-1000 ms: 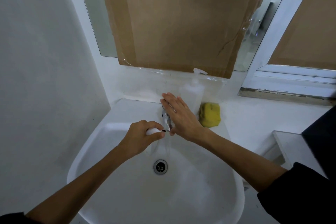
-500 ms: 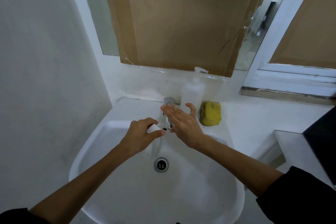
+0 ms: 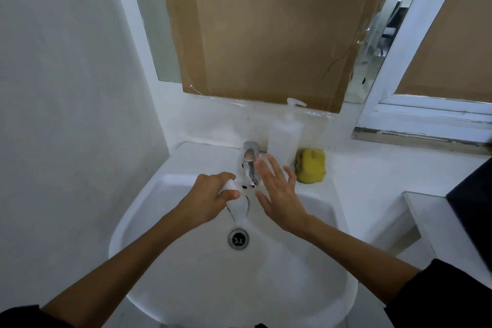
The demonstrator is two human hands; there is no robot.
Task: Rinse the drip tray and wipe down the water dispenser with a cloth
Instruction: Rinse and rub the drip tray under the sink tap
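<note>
My left hand (image 3: 210, 194) is closed around a small white drip tray (image 3: 237, 205), holding it over the white sink (image 3: 165, 221) just below the chrome tap (image 3: 250, 165). The tray's ribbed lower end sticks out under my thumb, and a thin stream of water seems to run from it toward the drain (image 3: 238, 239). My right hand (image 3: 279, 192) hovers flat with spread fingers just right of the tap, touching nothing. No cloth or water dispenser is in view.
A white pump bottle (image 3: 285, 136) and a yellow sponge (image 3: 311, 165) stand on the sink's back ledge, right of the tap. Cardboard (image 3: 266, 29) covers the mirror above. A white wall is close on the left; a ledge with a dark object (image 3: 471, 210) lies at right.
My right hand has come off the top of the tap and drawn back to its right side, fingers spread. My left hand keeps the tray under the spout.
</note>
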